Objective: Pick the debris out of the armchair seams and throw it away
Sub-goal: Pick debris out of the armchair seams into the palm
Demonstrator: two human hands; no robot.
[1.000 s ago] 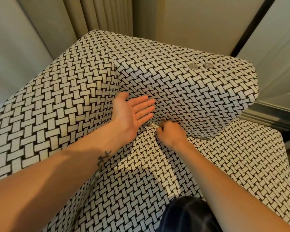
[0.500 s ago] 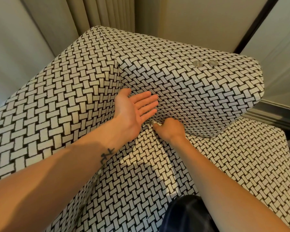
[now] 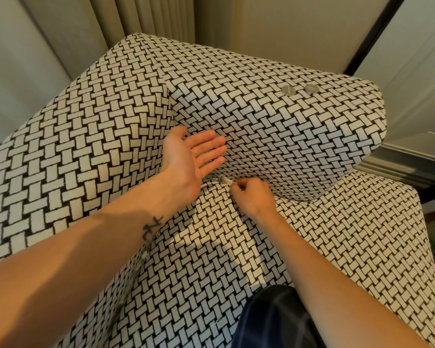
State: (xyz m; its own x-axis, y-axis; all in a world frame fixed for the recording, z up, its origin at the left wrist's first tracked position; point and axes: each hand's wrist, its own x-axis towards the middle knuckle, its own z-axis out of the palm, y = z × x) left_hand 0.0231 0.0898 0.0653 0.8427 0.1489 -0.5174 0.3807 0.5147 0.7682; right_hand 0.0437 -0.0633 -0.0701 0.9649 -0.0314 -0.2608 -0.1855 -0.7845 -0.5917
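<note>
Fingers [image 3: 236,190], right hand [image 3: 253,198]: curled, tips pinched on debris [image 3: 220,180], a pale crinkled scrap partly out of the seam [image 3: 294,198] between seat [image 3: 211,247] and cushion [image 3: 274,134].
Fingers [image 3: 209,146], left hand [image 3: 186,162]: straight, together, palm up, laid against the cushion just above the seam.
Risk: scrap looks thin; a sharp tug may tear it and leave a piece wedged.
Risk: easing the left hand may let the seam close on it.
Pose: both forearms reach forward, wrists low over the seat, hands just beside each other.
Also: two coins [image 3: 288,90] on the cushion top.
</note>
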